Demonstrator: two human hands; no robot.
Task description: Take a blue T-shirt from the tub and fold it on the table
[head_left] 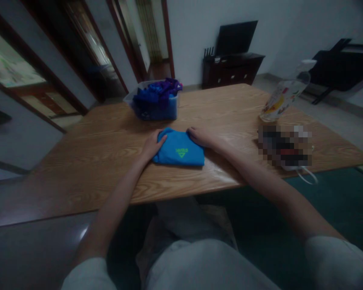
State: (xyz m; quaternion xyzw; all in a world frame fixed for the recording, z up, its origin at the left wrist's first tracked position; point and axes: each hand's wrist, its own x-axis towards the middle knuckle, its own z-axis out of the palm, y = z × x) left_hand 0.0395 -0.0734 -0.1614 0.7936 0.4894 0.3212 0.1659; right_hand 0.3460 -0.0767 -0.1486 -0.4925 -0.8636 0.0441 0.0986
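Observation:
A folded blue cloth (181,151) with a green triangle logo and lettering lies flat on the wooden table (109,161) in front of me. My left hand (153,145) grips its left edge, thumb on top and the other fingers partly hidden along the side. At the far right corner, my right hand (198,137) has its fingers curled onto the cloth's edge. Whatever lies beneath the folds is hidden.
Beyond the cloth stands a clear plastic tub (130,98) heaped with blue and purple cloth (159,96). On the right are a tall bottle (282,98) with a white cap and a blurred-out object (286,147) with a white cord (308,175). The table's near edge is just before my lap.

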